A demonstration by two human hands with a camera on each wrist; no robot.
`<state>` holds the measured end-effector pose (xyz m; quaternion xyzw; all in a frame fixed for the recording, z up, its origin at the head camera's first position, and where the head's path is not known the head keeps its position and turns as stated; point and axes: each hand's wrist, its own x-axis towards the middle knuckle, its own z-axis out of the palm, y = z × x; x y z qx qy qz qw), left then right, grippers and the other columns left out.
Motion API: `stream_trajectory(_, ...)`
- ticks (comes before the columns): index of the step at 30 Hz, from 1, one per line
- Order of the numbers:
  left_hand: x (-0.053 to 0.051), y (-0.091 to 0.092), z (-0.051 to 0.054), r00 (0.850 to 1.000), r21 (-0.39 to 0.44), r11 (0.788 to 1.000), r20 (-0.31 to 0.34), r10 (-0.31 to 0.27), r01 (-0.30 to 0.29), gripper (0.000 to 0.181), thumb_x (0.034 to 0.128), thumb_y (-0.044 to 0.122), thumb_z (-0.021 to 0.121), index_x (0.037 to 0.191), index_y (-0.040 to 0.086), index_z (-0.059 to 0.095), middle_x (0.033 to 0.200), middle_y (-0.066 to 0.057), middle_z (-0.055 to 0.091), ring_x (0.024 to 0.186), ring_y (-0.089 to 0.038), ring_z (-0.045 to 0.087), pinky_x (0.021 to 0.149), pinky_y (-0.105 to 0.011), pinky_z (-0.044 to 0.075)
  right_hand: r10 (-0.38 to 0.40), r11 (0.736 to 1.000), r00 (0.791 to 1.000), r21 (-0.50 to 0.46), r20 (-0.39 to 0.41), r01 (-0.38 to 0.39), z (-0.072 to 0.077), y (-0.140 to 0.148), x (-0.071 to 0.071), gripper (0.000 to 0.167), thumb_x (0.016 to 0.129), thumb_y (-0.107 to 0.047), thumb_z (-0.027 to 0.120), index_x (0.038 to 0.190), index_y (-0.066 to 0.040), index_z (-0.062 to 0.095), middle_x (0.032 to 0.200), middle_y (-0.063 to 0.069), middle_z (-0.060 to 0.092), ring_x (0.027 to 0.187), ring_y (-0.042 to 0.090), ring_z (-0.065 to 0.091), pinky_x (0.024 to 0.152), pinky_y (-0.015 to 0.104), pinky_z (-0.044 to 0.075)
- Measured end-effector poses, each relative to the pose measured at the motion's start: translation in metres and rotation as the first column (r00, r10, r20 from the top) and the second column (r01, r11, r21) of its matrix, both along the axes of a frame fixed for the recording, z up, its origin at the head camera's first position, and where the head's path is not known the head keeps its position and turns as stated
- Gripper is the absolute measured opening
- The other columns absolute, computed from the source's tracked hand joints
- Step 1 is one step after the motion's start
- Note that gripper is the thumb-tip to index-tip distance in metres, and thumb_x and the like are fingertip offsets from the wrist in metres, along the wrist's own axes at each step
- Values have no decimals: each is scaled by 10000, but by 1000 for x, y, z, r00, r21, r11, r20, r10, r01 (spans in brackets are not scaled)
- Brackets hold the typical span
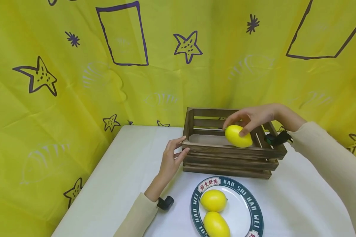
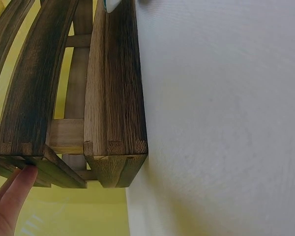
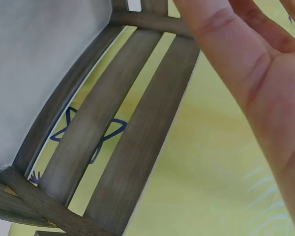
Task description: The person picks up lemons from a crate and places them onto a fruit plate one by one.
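Observation:
A yellow lemon is held in my right hand, between thumb and fingers, above the right part of a dark brown slatted wooden crate. At the crate's front left corner, my left hand grips the top slat with its thumb and fingers. The left wrist view shows fingertips of that hand against the end of a crate slat. In the right wrist view, part of the right hand appears beside the crate's slats; the lemon is out of that view.
In front of the crate lies a white plate with a dark green lettered rim. It bears two lemons, one upper and one lower. The white tabletop extends left. A yellow patterned curtain hangs behind.

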<state>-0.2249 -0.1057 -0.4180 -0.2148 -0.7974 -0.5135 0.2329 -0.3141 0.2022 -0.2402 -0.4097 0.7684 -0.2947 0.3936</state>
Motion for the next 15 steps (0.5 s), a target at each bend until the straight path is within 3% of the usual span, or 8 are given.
stream_trajectory(5, 0, 0, 0, 1000, -4, 1000, 9, 2, -2, 434, 944, 169, 656, 1357, 151, 521, 1254, -129, 532, 1167, -328, 605, 823, -343, 595, 78, 997, 997, 28, -3, -78, 1, -2, 9, 485, 889, -103, 669, 1333, -4, 499, 1246, 186, 521, 1023, 293, 584, 901, 382, 552)
stream_trajectory(10, 1, 0, 1, 1000, -13, 1000, 17, 1, -1, 436, 949, 180, 650, 1363, 152, 514, 1256, -126, 527, 1174, -328, 599, 832, -343, 593, 105, 994, 994, 45, -32, -104, 5, -1, 22, 484, 867, -116, 675, 1318, -35, 518, 1212, 178, 520, 998, 277, 593, 870, 375, 563)
stream_trajectory(15, 0, 0, 0, 1000, -14, 1000, 17, 7, -7, 436, 948, 176, 651, 1362, 153, 515, 1267, -128, 526, 1171, -333, 600, 831, -347, 593, 114, 992, 993, 54, 27, -115, 8, -3, 35, 504, 867, -116, 672, 1329, -19, 496, 1192, 176, 510, 991, 271, 607, 872, 377, 570)
